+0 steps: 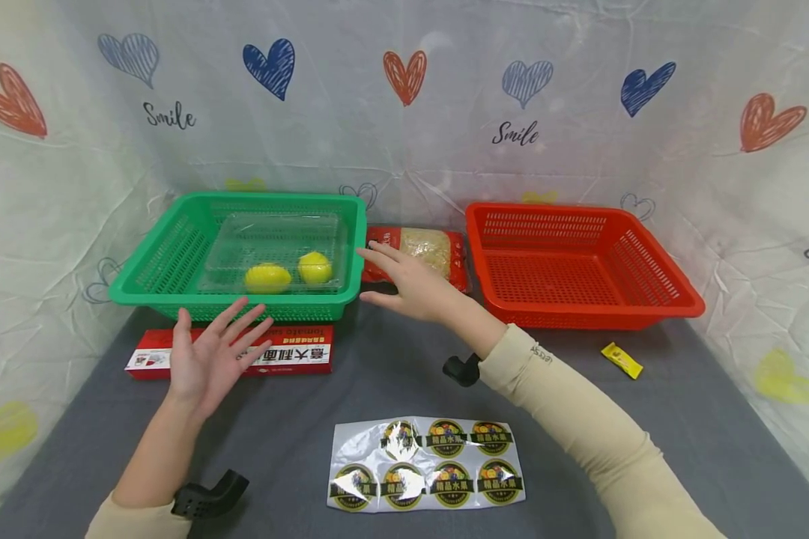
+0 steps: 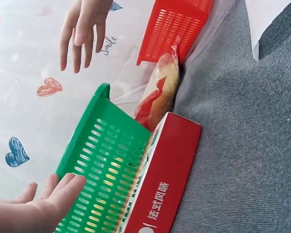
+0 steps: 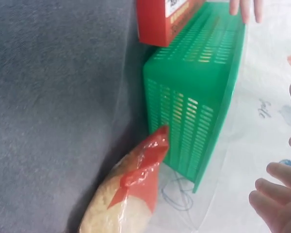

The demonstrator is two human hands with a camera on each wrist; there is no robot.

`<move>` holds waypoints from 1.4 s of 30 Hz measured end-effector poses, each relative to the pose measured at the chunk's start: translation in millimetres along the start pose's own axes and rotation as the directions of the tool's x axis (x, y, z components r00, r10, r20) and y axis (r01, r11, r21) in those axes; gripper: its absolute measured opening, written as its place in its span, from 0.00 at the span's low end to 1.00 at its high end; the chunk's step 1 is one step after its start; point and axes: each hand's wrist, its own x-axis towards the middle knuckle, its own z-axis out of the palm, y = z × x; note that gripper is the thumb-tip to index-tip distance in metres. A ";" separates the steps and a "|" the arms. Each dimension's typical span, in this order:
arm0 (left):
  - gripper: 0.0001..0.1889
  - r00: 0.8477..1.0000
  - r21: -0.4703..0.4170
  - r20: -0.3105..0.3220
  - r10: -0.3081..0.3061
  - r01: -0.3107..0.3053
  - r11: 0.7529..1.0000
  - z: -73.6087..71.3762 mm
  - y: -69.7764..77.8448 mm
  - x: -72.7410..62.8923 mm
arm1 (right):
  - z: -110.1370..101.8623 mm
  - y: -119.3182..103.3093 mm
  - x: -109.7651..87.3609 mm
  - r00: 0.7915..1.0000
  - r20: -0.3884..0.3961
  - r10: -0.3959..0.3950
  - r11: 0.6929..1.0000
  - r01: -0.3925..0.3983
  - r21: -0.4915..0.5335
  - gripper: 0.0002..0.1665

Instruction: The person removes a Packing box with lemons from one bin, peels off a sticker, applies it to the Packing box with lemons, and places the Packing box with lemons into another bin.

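Note:
My left hand [image 1: 210,363], palm up with fingers spread, hovers over the red pasta box [image 1: 297,352] at the front of the green basket [image 1: 297,307]. It holds nothing. The right hand [image 1: 411,283] is stretched out near the basket's right rim, fingers straight, with nothing in it. Inside the basket lies a clear plastic container [image 1: 276,228] with two yellow lemons, one lemon [image 1: 267,278] on the left and another lemon [image 1: 314,268] on the right. Behind the right hand is a red and clear bag [image 1: 455,258] of pale dry food, partly hidden by that hand.
A red basket [image 1: 586,314] stands at the right, and a small yellow packet [image 1: 622,360] lies before it. Near the front edge is a sheet of round fruit stickers [image 1: 426,466], one place on it bare. A white cloth with hearts [image 1: 445,165] hangs behind.

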 end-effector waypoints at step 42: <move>0.36 0.857 -0.431 -0.513 -0.042 -0.215 0.876 13.0 -19.5 38.5 | 38.6 -28.6 56.3 0.999 0.038 0.017 0.988 -0.022 0.151 0.39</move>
